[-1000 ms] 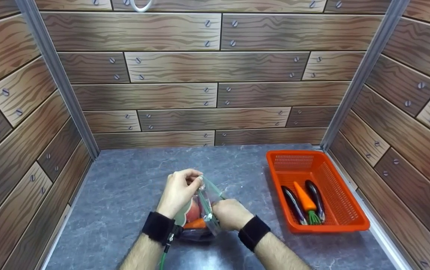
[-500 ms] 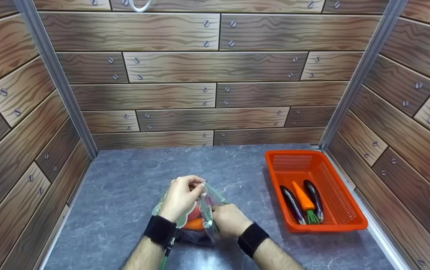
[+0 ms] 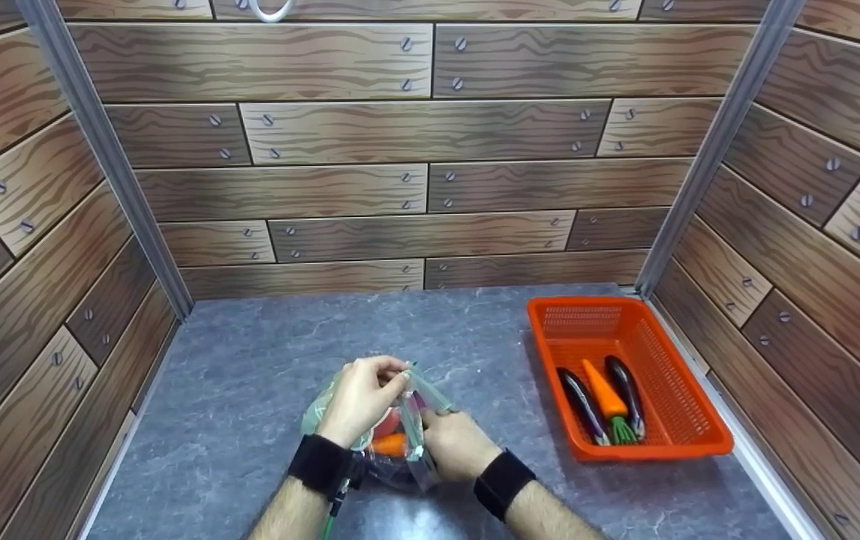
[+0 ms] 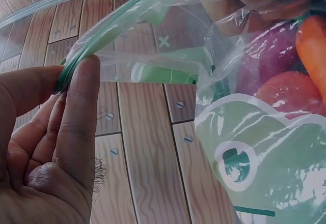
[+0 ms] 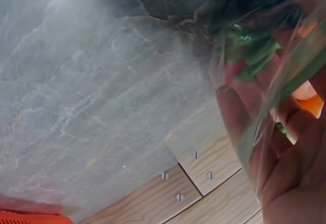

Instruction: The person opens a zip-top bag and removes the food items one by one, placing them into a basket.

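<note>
Head view showed a clear bag (image 3: 319,409) that seemed to rest on the tabletop (image 3: 250,367); it and both hands sat slightly nearer the person than a second earlier, with more green-printed plastic exposed beyond the left hand (image 3: 362,396). That hand pinched the bag's rim (image 4: 94,46) between thumb and fingers, keeping it parted. The right hand (image 3: 460,448) reached into the bag, its fingers partly behind plastic; whether they held anything could not be told. An orange vegetable (image 3: 389,445) lay inside among other produce. The orange-red basket (image 3: 681,375) kept two eggplants (image 3: 626,397) and a carrot (image 3: 604,391), so progress seemed confined to the bag.
</note>
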{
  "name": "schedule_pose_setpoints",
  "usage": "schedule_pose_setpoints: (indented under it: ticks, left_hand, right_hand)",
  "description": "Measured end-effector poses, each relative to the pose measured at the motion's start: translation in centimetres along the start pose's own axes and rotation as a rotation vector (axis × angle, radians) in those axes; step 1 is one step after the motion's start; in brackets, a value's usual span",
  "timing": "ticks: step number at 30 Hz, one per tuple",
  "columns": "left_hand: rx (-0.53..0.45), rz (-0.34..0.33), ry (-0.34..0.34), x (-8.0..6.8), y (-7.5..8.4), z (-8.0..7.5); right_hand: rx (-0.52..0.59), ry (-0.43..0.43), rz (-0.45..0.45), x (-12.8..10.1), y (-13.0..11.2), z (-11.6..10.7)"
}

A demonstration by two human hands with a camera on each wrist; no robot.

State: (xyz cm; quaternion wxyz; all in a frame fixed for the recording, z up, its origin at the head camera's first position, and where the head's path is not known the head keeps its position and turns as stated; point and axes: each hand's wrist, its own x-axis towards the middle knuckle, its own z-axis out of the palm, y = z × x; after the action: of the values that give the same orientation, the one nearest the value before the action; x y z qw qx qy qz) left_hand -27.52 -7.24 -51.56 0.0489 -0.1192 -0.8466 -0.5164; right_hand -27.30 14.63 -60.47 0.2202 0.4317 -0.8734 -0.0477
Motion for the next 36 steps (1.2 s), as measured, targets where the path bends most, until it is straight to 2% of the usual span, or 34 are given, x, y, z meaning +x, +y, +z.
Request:
schedule_pose_setpoints:
  ticks: [3, 6, 11, 17, 25, 30, 36]
  left_hand:
    - [-0.003, 0.001, 0.001, 0.0, -0.1, 0.0]
    - [-0.003, 0.002, 0.004, -0.1, -0.1, -0.1]
    - [-0.009, -0.006, 0.017, -0.1, 0.0, -0.4]
    - [-0.014, -0.009, 0.065, 0.3, 0.5, -1.3]
    - [-0.035, -0.020, 0.109, 0.6, 1.2, -2.4]
    - [-0.037, -0.022, 0.132, 0.6, 1.2, -2.9]
    - [-0.034, -0.019, 0.170, 0.7, 1.4, -3.5]
  right_hand:
    - [-0.012, -0.036, 0.009, 0.1, 0.0, 0.0]
    - [0.030, -0.119, 0.013, 0.3, 0.2, -0.4]
    - [0.213, -0.250, 0.050, 0.7, 1.1, -1.4]
    - [0.448, -0.316, 0.122, 1.2, 2.7, -2.5]
    - [0.732, -0.237, 0.180, 1.1, 4.5, -3.4]
    - [0.848, -0.182, 0.248, 0.7, 5.5, -3.9]
    - [1.054, -0.115, 0.351, 0.1, 6.3, -5.2]
